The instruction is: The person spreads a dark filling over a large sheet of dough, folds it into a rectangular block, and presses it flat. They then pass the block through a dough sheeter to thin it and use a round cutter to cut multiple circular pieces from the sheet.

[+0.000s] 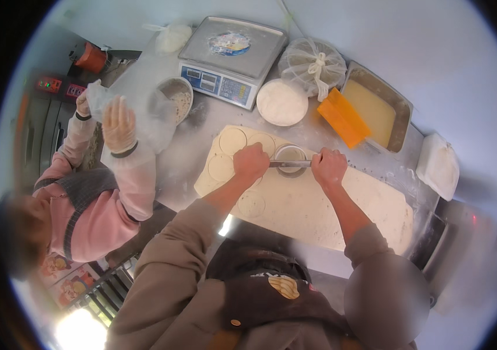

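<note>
A large sheet of pale rolled dough (341, 207) lies across the worktop in front of me. Both my hands are closed on the flat metal bar handle of a round dough cutter (291, 154), which rests on the far part of the sheet. My left hand (251, 160) grips the bar's left end in a fist, and my right hand (329, 166) grips its right end. Left of the cutter, several round outlines mark the dough, among them a dough circle (232, 140) near the far left corner and a lone dough circle (251, 204) closer to me.
Behind the dough stand a digital scale (231, 52), a bowl of white flour (282, 102), a tied bag (312, 61), an orange scraper (344, 118) and a metal tray (401, 131) of yellowish liquid. A white container (438, 165) sits right. At left, a co-worker's gloved hand (119, 125) is near clear plastic.
</note>
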The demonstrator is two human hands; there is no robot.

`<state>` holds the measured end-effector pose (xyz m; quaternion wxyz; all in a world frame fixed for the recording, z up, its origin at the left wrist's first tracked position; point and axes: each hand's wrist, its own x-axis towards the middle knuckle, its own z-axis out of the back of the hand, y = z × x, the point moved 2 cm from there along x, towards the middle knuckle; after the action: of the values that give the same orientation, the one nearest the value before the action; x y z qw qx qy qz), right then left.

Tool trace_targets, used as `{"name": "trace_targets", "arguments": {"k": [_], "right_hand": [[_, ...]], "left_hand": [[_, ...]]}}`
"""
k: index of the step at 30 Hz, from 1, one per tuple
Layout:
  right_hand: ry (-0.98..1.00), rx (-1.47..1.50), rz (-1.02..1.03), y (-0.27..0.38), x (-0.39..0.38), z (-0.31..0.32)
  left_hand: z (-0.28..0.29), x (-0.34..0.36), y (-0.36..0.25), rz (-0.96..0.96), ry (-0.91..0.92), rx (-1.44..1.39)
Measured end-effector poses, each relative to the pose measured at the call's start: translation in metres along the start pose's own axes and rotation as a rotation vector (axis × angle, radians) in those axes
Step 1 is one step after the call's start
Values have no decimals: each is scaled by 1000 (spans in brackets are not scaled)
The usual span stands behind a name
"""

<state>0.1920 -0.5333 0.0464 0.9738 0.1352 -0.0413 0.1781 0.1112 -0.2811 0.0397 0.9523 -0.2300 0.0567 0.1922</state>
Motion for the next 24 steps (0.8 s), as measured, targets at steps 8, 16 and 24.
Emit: {"name": "trace_targets", "arguments": {"k": [8,16,24], "right_hand": [[52,99,11,18,-73,17],[122,49,-10,35,-77,-9],[153,-9,-34,33,-66,-19]], "left_hand": [[-2,-99,21,59,-34,-74],[-13,-104,45,126,-64,1],[-13,-94,42,146,-25,-32]]}}
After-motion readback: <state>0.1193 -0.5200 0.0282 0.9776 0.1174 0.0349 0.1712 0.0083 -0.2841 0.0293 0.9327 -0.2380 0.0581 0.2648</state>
